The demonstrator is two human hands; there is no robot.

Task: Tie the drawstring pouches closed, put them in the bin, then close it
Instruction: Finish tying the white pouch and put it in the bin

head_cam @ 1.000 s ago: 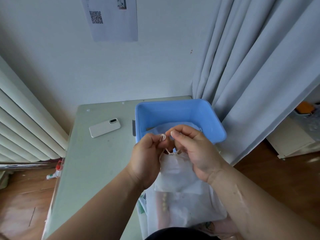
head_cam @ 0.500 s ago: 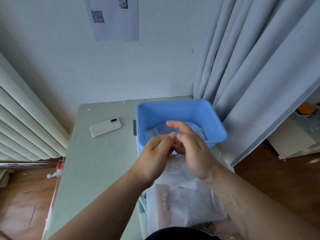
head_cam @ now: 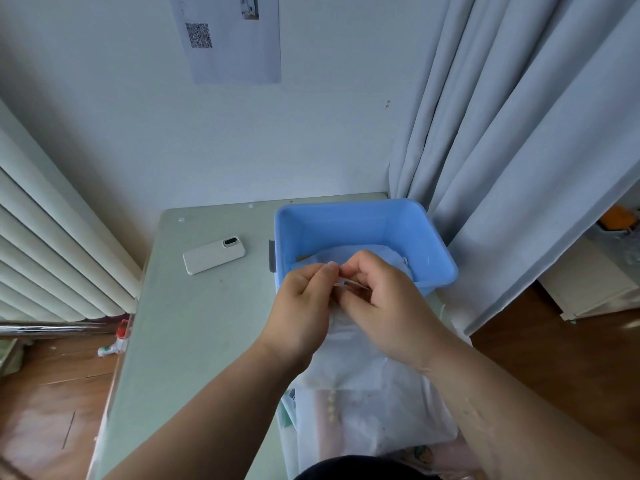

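Hands meet at the middle of the head view, just in front of the near rim of a light blue rectangular plastic bin (head_cam: 363,221). The left hand (head_cam: 301,306) and the right hand (head_cam: 388,306) both have their fingertips curled in, pinching a thin pale drawstring (head_cam: 346,283) at the gathered mouth of a white translucent fabric pouch (head_cam: 343,329). The pouch hangs below the hands, over the near part of the table. The knuckles cover its mouth, so I cannot tell whether a knot is formed.

Under it lies a pile of further white translucent bags (head_cam: 374,410), reaching the near table edge. The bin stands open at the far right corner of the pale green tabletop (head_cam: 194,323). Inside it lies another pale pouch (head_cam: 363,252), partly hidden behind the fingers.

A white slab-shaped phone (head_cam: 213,255) lies camera side up left of the bin, well apart from the hands. A dark narrow strip (head_cam: 272,256) sits against the bin's left wall, too small to identify. Grey curtains (head_cam: 519,168) hang right of the bin. A white ribbed radiator (head_cam: 52,254) stands at the left, and a printed paper sheet with a QR code (head_cam: 235,39) is on the wall.
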